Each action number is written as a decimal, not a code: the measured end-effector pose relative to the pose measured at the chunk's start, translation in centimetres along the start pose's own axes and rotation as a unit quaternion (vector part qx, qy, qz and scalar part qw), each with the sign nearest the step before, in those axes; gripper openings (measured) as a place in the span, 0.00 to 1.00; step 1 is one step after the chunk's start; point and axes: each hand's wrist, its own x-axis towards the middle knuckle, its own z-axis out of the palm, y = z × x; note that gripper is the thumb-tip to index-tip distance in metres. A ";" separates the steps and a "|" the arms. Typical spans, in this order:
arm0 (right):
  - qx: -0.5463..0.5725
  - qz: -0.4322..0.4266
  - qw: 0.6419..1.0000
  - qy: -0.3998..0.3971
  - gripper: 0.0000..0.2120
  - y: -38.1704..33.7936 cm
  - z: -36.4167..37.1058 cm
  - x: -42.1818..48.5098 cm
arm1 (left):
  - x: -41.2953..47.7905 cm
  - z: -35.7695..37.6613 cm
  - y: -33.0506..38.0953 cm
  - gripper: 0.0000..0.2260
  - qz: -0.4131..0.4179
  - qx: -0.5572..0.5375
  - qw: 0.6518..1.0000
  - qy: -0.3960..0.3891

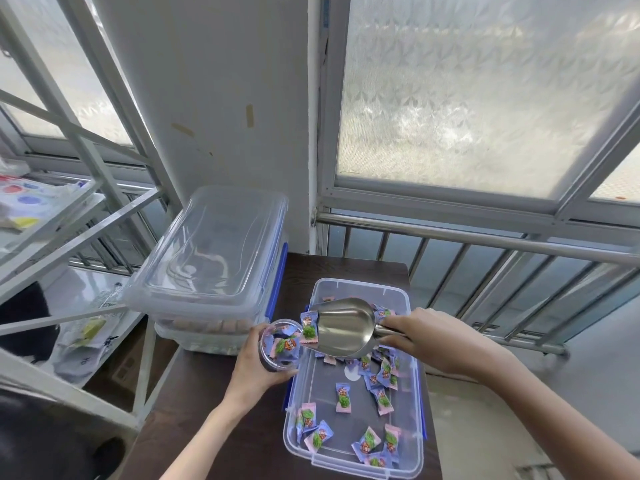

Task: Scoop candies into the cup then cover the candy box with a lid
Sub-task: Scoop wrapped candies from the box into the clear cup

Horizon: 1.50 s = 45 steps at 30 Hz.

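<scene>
Right hand (427, 337) was closed on the scoop (343, 327), tipped so candies slid into the cup (278, 344), gripped beside the candy box (349, 462) by the left hand (256, 365).

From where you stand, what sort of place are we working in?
Probably an enclosed balcony or window-side storage corner, not a shop counter: frosted windows above a metal railing, a small dark table, and stacked plastic storage boxes beside a metal shelf frame.
</scene>
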 end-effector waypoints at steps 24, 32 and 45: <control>-0.037 -0.008 0.997 -0.067 0.19 -4.5 -2.7 3.5 | -0.3 0.1 0.0 0.39 0.005 -0.003 1.000 -0.007; -0.078 -0.038 0.995 -0.056 0.13 -5.9 -3.4 3.4 | 0.0 0.1 -0.3 0.37 0.014 -0.016 1.000 -0.004; -0.007 0.062 0.996 -0.060 0.15 -0.8 -1.9 0.9 | 0.1 -0.1 -1.2 0.37 0.013 -0.012 1.000 -0.012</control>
